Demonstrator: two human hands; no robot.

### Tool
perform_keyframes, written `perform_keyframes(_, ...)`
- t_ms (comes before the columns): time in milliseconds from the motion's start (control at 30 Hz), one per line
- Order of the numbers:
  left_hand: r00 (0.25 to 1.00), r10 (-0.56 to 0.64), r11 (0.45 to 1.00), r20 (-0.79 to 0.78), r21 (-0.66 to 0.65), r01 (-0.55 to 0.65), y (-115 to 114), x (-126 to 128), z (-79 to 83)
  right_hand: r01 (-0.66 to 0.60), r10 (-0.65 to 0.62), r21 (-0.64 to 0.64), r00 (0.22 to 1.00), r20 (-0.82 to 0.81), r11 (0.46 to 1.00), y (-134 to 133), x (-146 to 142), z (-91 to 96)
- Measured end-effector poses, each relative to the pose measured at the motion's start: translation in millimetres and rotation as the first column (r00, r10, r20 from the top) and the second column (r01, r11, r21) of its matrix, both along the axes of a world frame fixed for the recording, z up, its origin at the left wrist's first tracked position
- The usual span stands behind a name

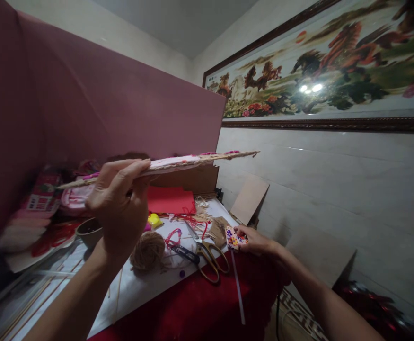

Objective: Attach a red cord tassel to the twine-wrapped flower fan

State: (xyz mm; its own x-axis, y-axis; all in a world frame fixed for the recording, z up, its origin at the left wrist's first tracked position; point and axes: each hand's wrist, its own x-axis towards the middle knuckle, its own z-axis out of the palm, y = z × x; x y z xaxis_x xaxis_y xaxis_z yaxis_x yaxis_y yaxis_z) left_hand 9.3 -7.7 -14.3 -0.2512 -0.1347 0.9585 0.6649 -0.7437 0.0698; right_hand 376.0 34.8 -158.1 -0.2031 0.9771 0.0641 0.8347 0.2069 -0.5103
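Observation:
My left hand (119, 203) is raised above the table and pinches a flat craft piece (178, 163) seen edge-on, pink and white with twine wrapped along its rim, held almost level. My right hand (254, 240) rests low at the table's right edge, fingers closed on a small flowered piece (233, 238) with a thin white strip (238, 286) hanging from it. Between the hands lie a ball of jute twine (148, 250) and gold-handled scissors (208, 255).
The table (136, 289) has a white sheet over red cloth and holds a red sheet (169, 200), a yellow lump (154, 220), a small bowl (88, 231) and pink packets at the left. A maroon partition (103, 94) stands behind. Cardboard pieces (249, 199) lean on the right wall.

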Motion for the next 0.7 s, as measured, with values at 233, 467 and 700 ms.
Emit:
perform_keyframes(233,1.000,0.001,1.000,-0.016,-0.019,-0.001,2,2,-2.6,0.043,-0.047,-0.040,0.991,-0.125,0.998,-3,5,9.0)
perform_keyframes(467,0.999,0.023,0.995,-0.029,-0.100,-0.025,0,4,-5.0,0.076,-0.079,-0.022,0.959,-0.271,0.997,2,6,5.0)
perform_keyframes(700,0.998,0.047,0.993,-0.032,-0.109,-0.050,-2,5,-6.2,0.006,-0.061,-0.105,0.848,-0.526,0.994,-8,6,6.2)
